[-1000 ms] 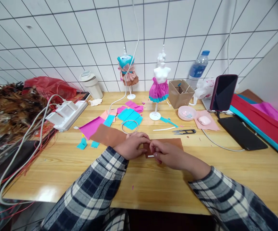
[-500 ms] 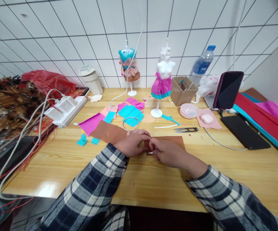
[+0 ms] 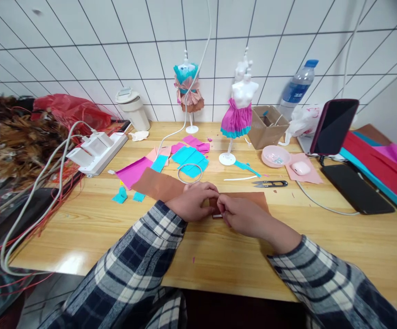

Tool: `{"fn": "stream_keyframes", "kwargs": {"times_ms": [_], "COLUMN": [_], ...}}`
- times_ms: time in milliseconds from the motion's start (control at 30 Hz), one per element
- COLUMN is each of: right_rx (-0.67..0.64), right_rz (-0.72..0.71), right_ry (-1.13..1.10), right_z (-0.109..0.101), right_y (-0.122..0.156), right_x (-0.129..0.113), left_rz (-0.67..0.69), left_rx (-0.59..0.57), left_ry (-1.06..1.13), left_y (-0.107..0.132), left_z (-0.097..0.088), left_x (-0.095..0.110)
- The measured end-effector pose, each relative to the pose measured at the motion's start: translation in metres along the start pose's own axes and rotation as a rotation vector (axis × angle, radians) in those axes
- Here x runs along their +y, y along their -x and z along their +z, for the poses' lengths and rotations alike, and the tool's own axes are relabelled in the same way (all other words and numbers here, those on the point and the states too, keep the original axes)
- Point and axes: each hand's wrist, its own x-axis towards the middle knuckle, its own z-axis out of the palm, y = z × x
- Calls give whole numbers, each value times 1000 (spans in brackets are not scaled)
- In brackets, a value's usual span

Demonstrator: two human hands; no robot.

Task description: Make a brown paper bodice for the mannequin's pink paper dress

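A piece of brown crepe paper (image 3: 258, 199) lies flat on the table, partly beneath my hands. A short white strip (image 3: 217, 215) shows along its near edge at the left end. My left hand (image 3: 195, 201) has its thumb and fingers closed around the left end of this brown paper. Close against it, my right hand (image 3: 239, 214) pinches with curled fingers over the paper, by the white strip; what sits between those fingertips is hidden. Another brown sheet (image 3: 157, 184) reaches out to the left from behind my left wrist.
Beyond my hands lie a metal ring (image 3: 189, 182), blue paper pieces (image 3: 193, 157), a magenta sheet (image 3: 133, 172) and thread snips (image 3: 270, 183). Farther back stand two dressed mini mannequins (image 3: 236, 119) (image 3: 189, 91), a box (image 3: 265, 132) and a pink bowl (image 3: 276, 156). A power strip (image 3: 105, 153) is left.
The whole view has shifted slightly. Both hands stay at the brown paper, with the right fingers slightly shifted and a bit more of the white strip's surroundings showing.
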Motion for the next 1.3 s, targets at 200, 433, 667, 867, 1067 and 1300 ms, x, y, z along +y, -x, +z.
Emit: {"fn": "stream_keyframes", "kwargs": {"times_ms": [200,433,667,867,1067,1300], "right_rx": [1,-26,-22,7,2,-4], "right_rz": [-11,-7,-19,-38,-21,133], "right_ry": [51,158,208,183,-7,-95], "right_z": [0,-4,-4,0,-8,-24], "right_y": [-2,-1,0,-2,8,24], "right_x": [-1,-10,-13,-9,-11,-3], "left_rz": [-6,-44,-70,-95,-64,-3], "left_rx": [8,6,-8,-5,-20,-27], "left_ry": [-19,-19,-23,-39,-42,-28], "left_y": [0,-1,-1,-2,-1,0], "left_z": [4,6,5,5,5,4], "left_x": [-2,0,-1,2,-3,-12]}}
